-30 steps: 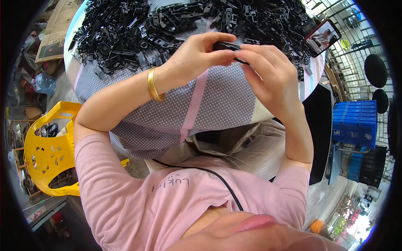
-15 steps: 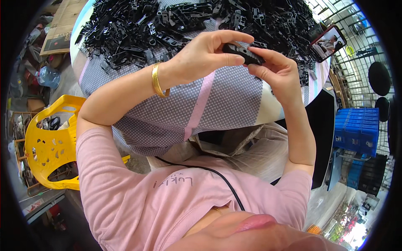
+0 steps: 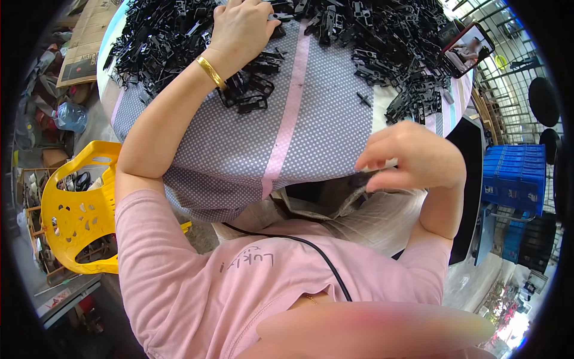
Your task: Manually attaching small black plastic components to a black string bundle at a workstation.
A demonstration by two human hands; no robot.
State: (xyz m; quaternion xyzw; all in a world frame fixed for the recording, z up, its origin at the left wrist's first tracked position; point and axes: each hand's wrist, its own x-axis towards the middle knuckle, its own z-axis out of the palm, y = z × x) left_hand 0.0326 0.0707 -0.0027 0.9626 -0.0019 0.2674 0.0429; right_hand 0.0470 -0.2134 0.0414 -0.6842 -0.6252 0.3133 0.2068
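Note:
My left hand (image 3: 244, 30), with a gold bangle on its wrist, reaches into the far pile of black plastic parts (image 3: 161, 45). Its fingers curl down over the parts, and the thumb and forefinger close at a small black piece; the fingertips are partly hidden. Nearer to me, my right hand (image 3: 418, 157) hovers past the table's near edge, thumb and fingers apart. Just below its fingertips is a blurred dark object (image 3: 360, 179), apparently loose from the hand. Beneath lies an opening in pale cloth (image 3: 353, 206) over my lap.
A grey dotted tablecloth with a pink stripe (image 3: 286, 128) covers the round table. More black parts (image 3: 406, 66) are heaped at the right, beside a phone (image 3: 467, 51). A yellow plastic chair (image 3: 78, 209) stands left; blue crates (image 3: 513, 179) are stacked right. A black cable (image 3: 317, 254) crosses my shirt.
Both hands held a black plastic piece together over the table. They have parted: my left hand moved away into the pile, my right hand came down toward my lap and opened.

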